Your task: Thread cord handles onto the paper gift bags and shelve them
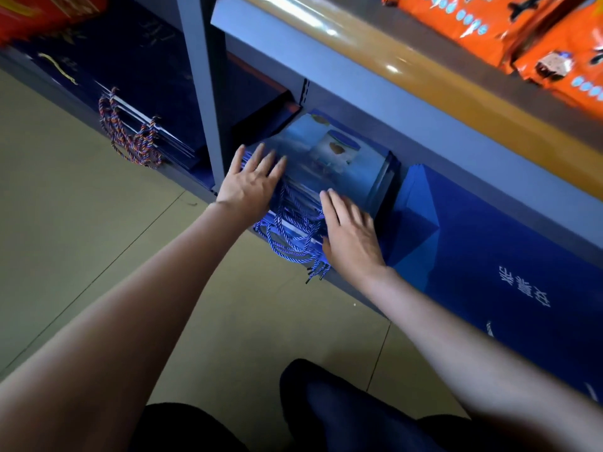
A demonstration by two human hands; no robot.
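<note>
A stack of flat blue paper gift bags (329,158) lies on the bottom shelf (352,288), printed side up. Their blue twisted cord handles (290,233) spill over the shelf's front edge. My left hand (251,181) lies flat on the stack's left corner with straight, spread fingers. My right hand (349,230) rests flat on the stack's near right edge, fingers straight, partly over the cords.
Larger plain blue bags (489,256) lie stacked to the right on the same shelf. Dark navy bags with multicoloured cords (130,138) fill the bay to the left, past a grey upright post (205,93). Orange packets (538,34) sit on the shelf above. Tiled floor lies below.
</note>
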